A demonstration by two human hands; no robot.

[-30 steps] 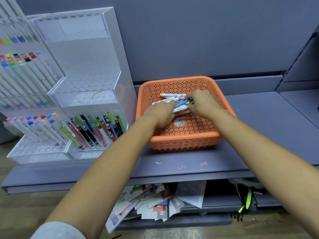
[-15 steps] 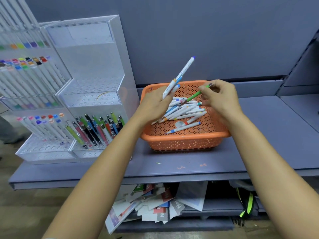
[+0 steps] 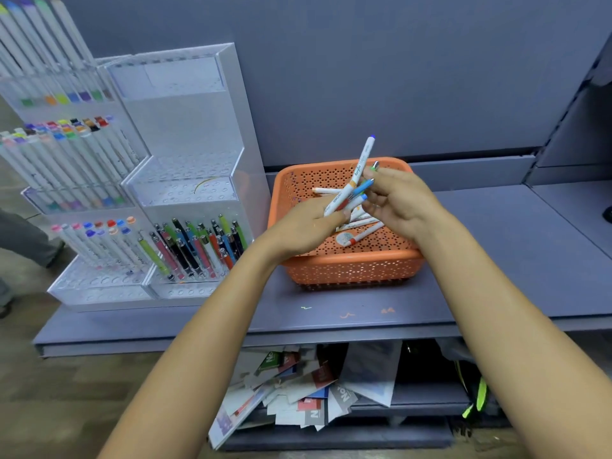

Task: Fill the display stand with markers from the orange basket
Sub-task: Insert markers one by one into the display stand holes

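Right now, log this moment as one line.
left hand: grips markers | right hand: pinches green marker | above orange basket | display stand: part-filled

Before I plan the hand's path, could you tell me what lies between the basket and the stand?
In the head view, only a narrow strip of bare shelf separates the basket from the stand, partly hidden by the left forearm.
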